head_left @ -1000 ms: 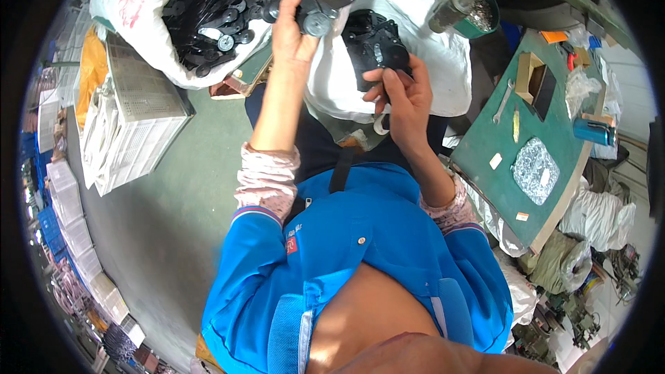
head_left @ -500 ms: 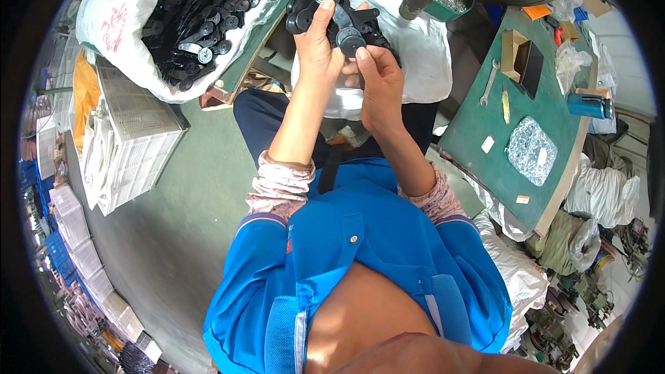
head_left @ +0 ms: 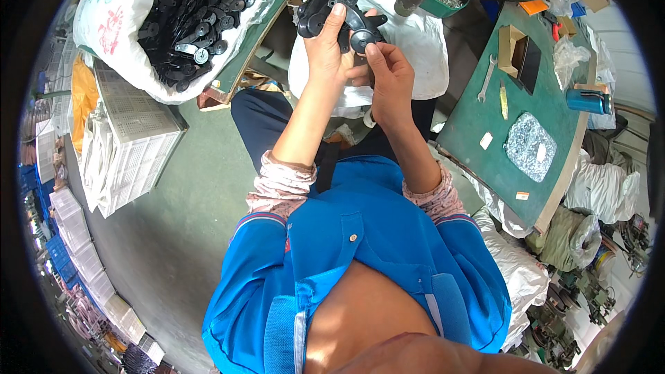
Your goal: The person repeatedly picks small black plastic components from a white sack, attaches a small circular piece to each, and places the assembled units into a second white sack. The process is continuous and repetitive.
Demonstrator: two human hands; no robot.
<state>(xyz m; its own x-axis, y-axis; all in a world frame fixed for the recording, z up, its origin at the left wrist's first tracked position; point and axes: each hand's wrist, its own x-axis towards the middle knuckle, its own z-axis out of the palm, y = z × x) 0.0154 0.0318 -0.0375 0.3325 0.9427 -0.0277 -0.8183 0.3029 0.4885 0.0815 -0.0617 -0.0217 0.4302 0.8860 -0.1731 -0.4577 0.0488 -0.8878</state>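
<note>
My left hand [head_left: 325, 52] is closed around a bunch of black curved parts [head_left: 316, 12], arm-like pieces with round ends that fan out above the fingers. The thumb presses on one of them. At the round disc end [head_left: 361, 40] of a part in this bunch, my right hand [head_left: 392, 82] pinches with thumb and fingertips; its other fingers are curled and partly hidden. Both hands are close together over an open white sack [head_left: 424, 55] between my knees.
A white sack [head_left: 111, 21] full of similar black parts stands on the left bench. White crates [head_left: 135, 145] are below it. At right, a green table [head_left: 471, 121] bears a wrench [head_left: 488, 77], an open box [head_left: 512, 52] and a blue cylinder [head_left: 587, 101]. A green bin [head_left: 454, 3] stands behind the sack.
Both hands and the bunch have shifted slightly to the right. My right hand has dropped a little, with its fingertips still at the disc end. The view has also shifted slightly.
</note>
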